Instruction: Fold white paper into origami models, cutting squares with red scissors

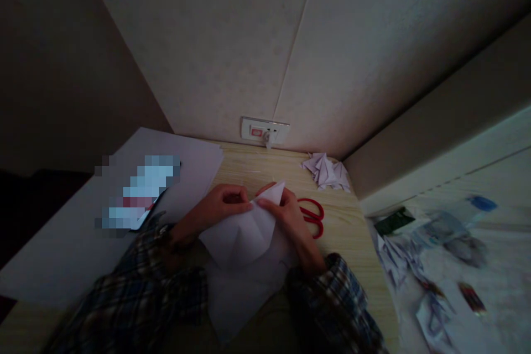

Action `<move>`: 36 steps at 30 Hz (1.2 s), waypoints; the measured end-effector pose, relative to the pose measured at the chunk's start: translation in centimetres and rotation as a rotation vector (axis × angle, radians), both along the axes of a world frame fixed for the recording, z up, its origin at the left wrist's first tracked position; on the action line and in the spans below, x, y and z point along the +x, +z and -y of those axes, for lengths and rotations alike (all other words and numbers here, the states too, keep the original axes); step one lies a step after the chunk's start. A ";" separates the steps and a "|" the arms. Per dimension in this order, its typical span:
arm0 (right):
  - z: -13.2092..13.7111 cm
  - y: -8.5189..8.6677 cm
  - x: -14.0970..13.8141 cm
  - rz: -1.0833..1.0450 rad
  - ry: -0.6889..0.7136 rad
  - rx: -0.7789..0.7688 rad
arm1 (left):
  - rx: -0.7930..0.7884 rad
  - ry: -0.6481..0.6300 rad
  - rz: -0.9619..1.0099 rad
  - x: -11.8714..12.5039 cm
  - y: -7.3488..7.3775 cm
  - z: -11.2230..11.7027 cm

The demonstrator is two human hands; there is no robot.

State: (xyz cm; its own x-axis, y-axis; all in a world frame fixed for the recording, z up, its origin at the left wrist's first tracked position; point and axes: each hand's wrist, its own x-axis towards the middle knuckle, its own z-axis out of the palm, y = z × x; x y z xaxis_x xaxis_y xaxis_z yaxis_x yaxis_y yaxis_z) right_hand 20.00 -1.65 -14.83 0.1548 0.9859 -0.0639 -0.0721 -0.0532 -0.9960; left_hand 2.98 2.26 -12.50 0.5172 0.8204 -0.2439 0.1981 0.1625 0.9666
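Observation:
A partly folded sheet of white paper [238, 240] is between my two hands, with crease lines across it and one pointed corner sticking up. My left hand [222, 202] pinches its upper edge between thumb and fingers. Close beside it, my right hand [286, 213] grips the paper near the raised corner, thumb in front and fingers behind. Below them lies another white piece of paper [244, 298], or a lower part of the same one; I cannot tell which. Red-handled scissors [313, 217] lie just right of my right hand, their blades hidden.
Large white sheets [194, 155] lie at the left with a lit phone [143, 193] on them. Folded paper pieces [326, 170] sit at the table's back right corner. A wall socket [265, 130] holds a plug. Beyond the right edge are a plastic bottle [456, 221] and crumpled paper [394, 260].

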 end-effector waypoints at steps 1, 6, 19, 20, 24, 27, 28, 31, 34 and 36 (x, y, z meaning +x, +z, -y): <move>0.0 0.1 0.0 -0.002 0.016 -0.013 | 0.002 0.002 0.004 0.0 0.0 0.1; -0.2 -0.2 0.9 -0.003 0.020 -0.030 | -0.032 -0.028 0.028 0.1 0.0 0.4; 0.4 -0.5 1.0 0.034 0.123 -0.004 | -0.071 0.027 0.035 -0.6 0.6 0.3; 0.4 -0.4 1.0 0.046 0.137 -0.009 | -0.060 0.053 0.039 -0.6 0.6 0.2; 0.2 -0.5 0.8 0.109 0.130 -0.026 | -0.021 0.106 0.043 -0.5 0.2 0.1; 0.3 -0.6 0.6 0.144 0.138 -0.039 | 0.013 0.123 0.045 -0.6 0.0 -0.1; 0.3 -0.6 0.6 0.149 0.160 -0.044 | 0.026 0.141 0.048 -0.6 0.0 -0.1; 0.3 -0.5 0.4 0.170 0.206 -0.052 | 0.055 0.220 0.057 -0.5 0.1 -0.1; 0.3 -0.6 0.4 0.216 0.180 -0.043 | 0.065 0.263 0.067 -0.5 0.2 -0.1; 0.3 -0.7 0.4 0.233 0.194 -0.040 | 0.068 0.298 0.076 -0.5 0.3 -0.1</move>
State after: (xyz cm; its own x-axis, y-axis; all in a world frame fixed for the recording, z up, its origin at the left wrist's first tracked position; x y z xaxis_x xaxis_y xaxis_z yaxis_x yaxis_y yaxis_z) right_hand 20.40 -1.93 -15.53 -0.0212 0.9959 -0.0883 0.1732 -0.0834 -0.9814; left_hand 2.44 2.40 -12.22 0.2660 0.9517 -0.1533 0.0779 0.1373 0.9875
